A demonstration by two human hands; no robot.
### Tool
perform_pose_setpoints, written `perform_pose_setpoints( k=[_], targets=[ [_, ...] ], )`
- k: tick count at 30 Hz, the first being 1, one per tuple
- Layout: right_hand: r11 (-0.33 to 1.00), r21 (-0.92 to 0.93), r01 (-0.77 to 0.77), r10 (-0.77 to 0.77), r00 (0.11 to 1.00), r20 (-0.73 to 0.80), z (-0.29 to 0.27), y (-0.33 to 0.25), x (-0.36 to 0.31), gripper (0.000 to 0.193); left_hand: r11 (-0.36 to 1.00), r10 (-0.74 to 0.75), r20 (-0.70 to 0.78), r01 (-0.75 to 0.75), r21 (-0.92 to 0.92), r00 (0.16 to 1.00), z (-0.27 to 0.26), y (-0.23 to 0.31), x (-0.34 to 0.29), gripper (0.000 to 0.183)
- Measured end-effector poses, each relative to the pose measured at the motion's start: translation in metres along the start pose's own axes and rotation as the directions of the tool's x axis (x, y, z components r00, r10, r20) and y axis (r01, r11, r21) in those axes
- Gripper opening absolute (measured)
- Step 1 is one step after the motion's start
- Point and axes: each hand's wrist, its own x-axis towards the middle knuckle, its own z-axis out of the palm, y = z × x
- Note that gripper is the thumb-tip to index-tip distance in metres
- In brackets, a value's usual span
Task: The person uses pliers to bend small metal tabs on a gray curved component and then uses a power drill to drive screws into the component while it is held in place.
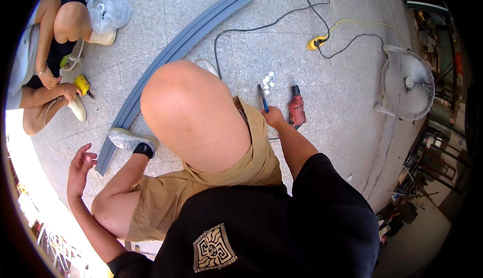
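My right hand (273, 117) is closed around a slender blue and black tool (262, 98); its exact kind is too small to tell. Close by on the right, a red power drill (297, 108) lies on the floor. Several small white pieces (268, 83) are scattered just beyond the tool's tip. My left hand (80, 170) is raised at the left, its fingers apart and loosely bent, with nothing in it. Beside it, a long grey grooved strip (188, 41) runs away across the floor, and my shoe (133, 141) rests on its near end.
A person crouches at the far left, one hand at a yellow power tool (83, 84). Behind them sits a clear plastic bag (108, 14). Black cables lead to a yellow socket block (317, 42). A fan (408, 83) stands right, before cluttered shelves (440, 162).
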Motion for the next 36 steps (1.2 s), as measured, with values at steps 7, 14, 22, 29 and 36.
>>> perform_pose_setpoints(
  k=[7,14,22,29,36],
  targets=[
    [0.993,0.064,-0.098,0.101,0.994,-0.051,-0.015,-0.051,-0.023,0.049,1.000,0.002,-0.004,-0.002,0.023,1.000,0.003,0.015,-0.006,0.054],
    [0.468,0.788,-0.400,0.125,0.913,0.388,-0.022,-0.042,-0.048,0.043,1.000,0.018,-0.003,-0.018,0.020,1.000,0.005,0.018,-0.004,0.054],
    [0.003,0.811,-0.585,-0.085,0.808,0.583,-0.053,-0.024,-0.035,0.041,0.999,0.032,-0.005,-0.032,0.019,0.999,0.006,0.015,-0.009,0.054],
    [0.080,0.799,-0.596,-0.064,0.797,0.600,-0.068,-0.030,-0.020,0.039,1.000,0.021,-0.014,-0.021,0.014,1.000,0.006,0.009,-0.016,0.055],
    [0.054,0.763,-0.644,0.003,0.764,0.645,-0.069,-0.023,-0.010,0.033,0.999,0.029,-0.010,-0.029,0.023,1.000,0.005,0.010,-0.017,0.055]
  ],
)
